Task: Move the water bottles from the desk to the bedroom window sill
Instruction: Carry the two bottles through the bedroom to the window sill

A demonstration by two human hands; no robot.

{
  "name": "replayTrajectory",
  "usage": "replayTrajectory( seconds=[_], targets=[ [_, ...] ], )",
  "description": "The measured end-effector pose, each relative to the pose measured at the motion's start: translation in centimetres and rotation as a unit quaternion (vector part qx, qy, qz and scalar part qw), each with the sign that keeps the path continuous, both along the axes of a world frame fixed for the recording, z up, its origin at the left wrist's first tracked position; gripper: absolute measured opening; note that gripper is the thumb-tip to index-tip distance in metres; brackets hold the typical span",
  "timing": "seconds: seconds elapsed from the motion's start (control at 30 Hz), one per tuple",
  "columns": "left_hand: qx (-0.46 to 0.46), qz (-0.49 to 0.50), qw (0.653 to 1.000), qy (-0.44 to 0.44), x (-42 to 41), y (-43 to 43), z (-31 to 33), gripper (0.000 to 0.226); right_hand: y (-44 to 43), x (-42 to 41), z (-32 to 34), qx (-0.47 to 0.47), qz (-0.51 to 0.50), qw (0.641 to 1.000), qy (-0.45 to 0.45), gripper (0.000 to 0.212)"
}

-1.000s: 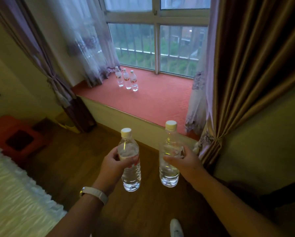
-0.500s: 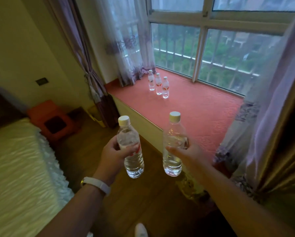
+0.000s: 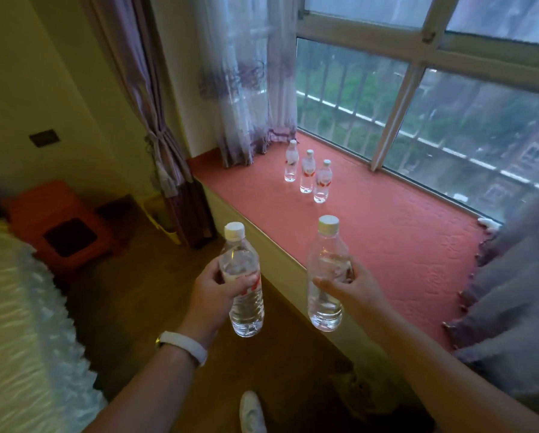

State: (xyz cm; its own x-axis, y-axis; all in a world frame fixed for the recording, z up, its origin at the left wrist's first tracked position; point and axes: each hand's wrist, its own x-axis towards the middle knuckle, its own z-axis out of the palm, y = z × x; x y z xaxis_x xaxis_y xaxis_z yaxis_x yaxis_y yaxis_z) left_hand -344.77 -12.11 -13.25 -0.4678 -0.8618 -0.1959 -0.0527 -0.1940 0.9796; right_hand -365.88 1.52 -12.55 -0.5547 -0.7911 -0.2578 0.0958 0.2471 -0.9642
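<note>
- Fingers of the left hand wrap tight around the middle of one bottle, held upright over the floor.
- Fingers of the right hand clasp a second bottle, also upright, its base level with the sill's front edge.
- White band circles the left wrist.
- Sill, red, carries three bottles standing close in a row near the window.
- Curtain hangs at the sill's far corner; a bed lies to the left.
</note>
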Motion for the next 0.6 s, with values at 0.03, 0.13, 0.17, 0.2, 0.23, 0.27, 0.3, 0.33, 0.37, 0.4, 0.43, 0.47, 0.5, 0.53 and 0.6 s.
replayTrajectory(
  seconds=[0.03,0.13,0.17,0.2,0.23,0.27,0.3,0.33,0.37,0.4,0.43,0.47,0.5,0.53,0.6],
  targets=[
    [-0.001,-0.007,1.000,0.004,-0.2,-1.9,0.1,0.041,-1.7,-0.2,0.3,-0.001,-0.004,1.000,0.010,0.052],
    [-0.007,-0.012,1.000,0.011,-0.8,-6.9,0.7,0.040,-6.1,-1.4,0.9,-0.004,0.006,1.000,0.023,0.059],
    [-0.009,-0.008,1.000,0.011,-1.0,-8.3,0.9,0.040,-7.3,-1.6,1.2,-0.006,0.013,1.000,0.024,0.059],
    [-0.012,-0.004,1.000,0.012,-1.1,-9.6,1.1,0.040,-8.5,-1.9,1.5,-0.010,0.012,0.999,0.029,0.058],
    [-0.015,-0.001,1.000,0.013,-1.1,-10.8,1.3,0.041,-9.6,-2.1,1.9,-0.013,0.007,0.999,0.036,0.056],
    [-0.018,0.003,1.000,0.014,-1.2,-11.9,1.4,0.040,-10.7,-2.3,2.0,-0.017,0.000,0.999,0.042,0.055],
    [-0.020,0.007,1.000,0.017,-1.3,-12.9,1.5,0.039,-11.8,-2.6,2.1,-0.021,-0.003,0.999,0.045,0.055],
    [-0.021,0.011,1.000,0.019,-1.4,-13.9,1.6,0.038,-12.8,-2.8,2.0,-0.025,-0.004,0.999,0.046,0.055],
    [-0.020,0.014,1.000,0.019,-1.6,-14.7,1.6,0.036,-13.6,-3.0,1.8,-0.030,-0.005,0.999,0.045,0.055],
    [-0.022,0.016,1.000,0.016,-1.8,-15.5,1.7,0.036,-14.4,-3.3,1.4,-0.031,-0.008,0.999,0.043,0.056],
    [-0.024,0.017,0.999,0.013,-2.2,-16.2,1.7,0.035,-15.2,-3.6,1.1,-0.029,-0.014,0.999,0.039,0.056],
    [-0.026,0.017,0.999,0.008,-2.5,-17.0,1.6,0.035,-16.0,-3.9,0.7,-0.026,-0.019,0.999,0.036,0.057],
    [-0.026,0.017,1.000,0.004,-2.9,-17.7,1.5,0.035,-16.8,-4.2,0.2,-0.022,-0.022,0.999,0.035,0.058],
    [-0.024,0.016,1.000,0.000,-3.3,-18.5,1.2,0.035,-17.5,-4.6,-0.3,-0.016,-0.024,0.999,0.034,0.058],
    [-0.019,0.011,1.000,-0.009,-4.3,-20.1,0.8,0.035,-19.1,-5.4,-1.5,0.001,-0.026,0.999,0.030,0.058]
  ],
)
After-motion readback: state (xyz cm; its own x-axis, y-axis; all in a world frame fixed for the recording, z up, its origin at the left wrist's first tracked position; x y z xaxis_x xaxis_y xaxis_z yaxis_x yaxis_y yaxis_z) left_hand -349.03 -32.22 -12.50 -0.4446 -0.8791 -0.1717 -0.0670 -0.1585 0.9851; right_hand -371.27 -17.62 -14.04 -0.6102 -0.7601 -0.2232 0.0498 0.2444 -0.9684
